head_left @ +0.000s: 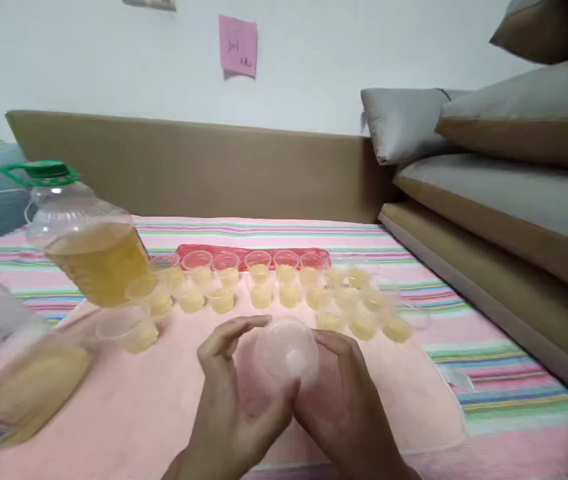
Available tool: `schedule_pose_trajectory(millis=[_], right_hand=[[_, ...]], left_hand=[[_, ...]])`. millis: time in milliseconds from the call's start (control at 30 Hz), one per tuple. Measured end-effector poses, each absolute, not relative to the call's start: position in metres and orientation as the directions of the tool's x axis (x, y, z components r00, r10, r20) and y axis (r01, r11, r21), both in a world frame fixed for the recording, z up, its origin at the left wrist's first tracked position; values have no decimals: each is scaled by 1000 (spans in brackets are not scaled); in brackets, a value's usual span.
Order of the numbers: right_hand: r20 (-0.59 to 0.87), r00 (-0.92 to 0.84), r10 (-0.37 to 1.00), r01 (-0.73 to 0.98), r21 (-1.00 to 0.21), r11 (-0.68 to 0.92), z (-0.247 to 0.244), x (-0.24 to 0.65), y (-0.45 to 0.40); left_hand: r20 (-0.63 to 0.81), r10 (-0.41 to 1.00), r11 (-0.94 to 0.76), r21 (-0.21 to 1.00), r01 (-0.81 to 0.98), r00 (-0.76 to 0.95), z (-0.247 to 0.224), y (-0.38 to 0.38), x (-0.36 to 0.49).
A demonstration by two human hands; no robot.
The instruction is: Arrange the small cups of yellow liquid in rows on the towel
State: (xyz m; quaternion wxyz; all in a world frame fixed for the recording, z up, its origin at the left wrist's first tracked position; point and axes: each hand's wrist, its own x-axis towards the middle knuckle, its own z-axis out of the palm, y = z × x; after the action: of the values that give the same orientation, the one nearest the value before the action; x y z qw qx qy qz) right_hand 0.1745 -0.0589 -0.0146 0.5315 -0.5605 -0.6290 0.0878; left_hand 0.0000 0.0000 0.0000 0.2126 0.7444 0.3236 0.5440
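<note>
My left hand (234, 400) and my right hand (347, 400) meet in the middle foreground, with a clear round plastic cup (288, 350) between them. Fingers of both hands curve around its sides, and the two thumbs come together at its near edge. I cannot make out anything inside this cup. Just beyond the hands stand several clear plastic cups (261, 295) in rows, each holding a pale yellow material.
At left stands a large bottle of yellow liquid (99, 257) with a green cap. Nearer lies a blurred clear container with yellowish contents (39, 383). A red packet (254, 253) lies behind the cups. Stacked cushions (509, 193) line the right side. A pink cloth (139, 407) covers the surface.
</note>
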Motion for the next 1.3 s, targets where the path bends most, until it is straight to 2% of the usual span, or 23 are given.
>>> schedule_pose_trajectory(millis=[100,233,433,600,733,833,967,1133,1300], right_hand=[[575,175,799,636,-686,354,-19,177,-57],[559,210,802,630,-705,326,-13,179,-60],[512,330,793,604,-760,239,3,193,-67],[621,374,689,575,-738,353,8,221,-66],[631,510,584,490,-772,406,23,249,-66],[658,587,471,516,-753,409,35,276,-67],[666,667,334,603,-745,283,34,319,-68],[609,765,208,634,-769,-80,7,376,-64],[527,815,240,577,-775,-257,-17,409,-58]], left_hand=[[684,728,-684,720,120,46,12,10,-8],[692,721,-690,722,51,-40,23,28,-24],[591,805,-572,752,327,49,19,39,-31],[511,841,-531,715,456,179,6,38,-23],[435,863,-504,699,507,256,1,34,-21],[382,878,-478,686,548,287,-1,31,-20],[353,884,-468,673,573,308,-4,30,-17],[352,880,-475,657,585,318,-8,33,-15],[330,889,-458,678,576,319,-10,35,-16]])
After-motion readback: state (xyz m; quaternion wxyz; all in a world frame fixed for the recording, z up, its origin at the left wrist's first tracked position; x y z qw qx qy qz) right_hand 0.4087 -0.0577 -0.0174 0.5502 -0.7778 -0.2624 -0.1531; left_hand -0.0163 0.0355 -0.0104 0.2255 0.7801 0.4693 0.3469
